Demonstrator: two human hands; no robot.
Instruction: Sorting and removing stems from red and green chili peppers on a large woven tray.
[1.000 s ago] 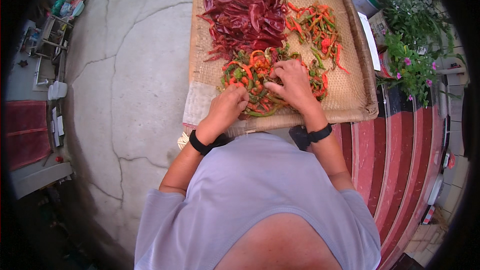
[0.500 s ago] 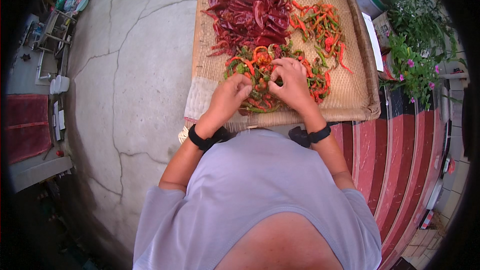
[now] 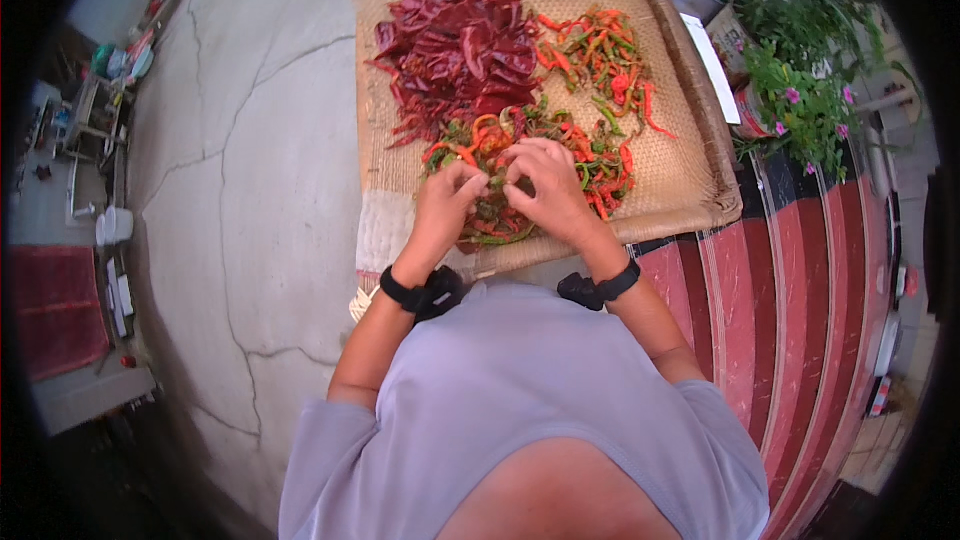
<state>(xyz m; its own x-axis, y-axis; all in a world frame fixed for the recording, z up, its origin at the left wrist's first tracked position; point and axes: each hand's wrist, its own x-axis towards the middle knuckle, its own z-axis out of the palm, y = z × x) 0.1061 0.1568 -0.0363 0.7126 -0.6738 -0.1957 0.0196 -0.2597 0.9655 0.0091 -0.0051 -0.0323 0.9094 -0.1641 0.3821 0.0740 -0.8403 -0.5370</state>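
Both of my hands are over the near pile of mixed red and green chili peppers (image 3: 604,180) on a woven tray (image 3: 690,150). My left hand (image 3: 445,205) is closed, thumb and fingers pinched at the pile's left side. Just across from it, my right hand (image 3: 550,190) is bent in a pinch, its fingertips close to the left hand's. Whatever lies between the fingers of either hand is too small to make out. Behind them sits a heap of dark red dried chilies (image 3: 465,45), with a looser pile of orange-red and green chilies (image 3: 605,50) to its right.
A pale cloth patch (image 3: 385,230) covers the tray's near left corner. Red and dark striped steps (image 3: 730,310) lie at the right, below potted flowering plants (image 3: 800,110). Cracked concrete floor (image 3: 290,180) stretches to the left.
The view has shifted, so the tray appears lower and further left. My hands stay over the same pile, with their fingertips a little nearer each other.
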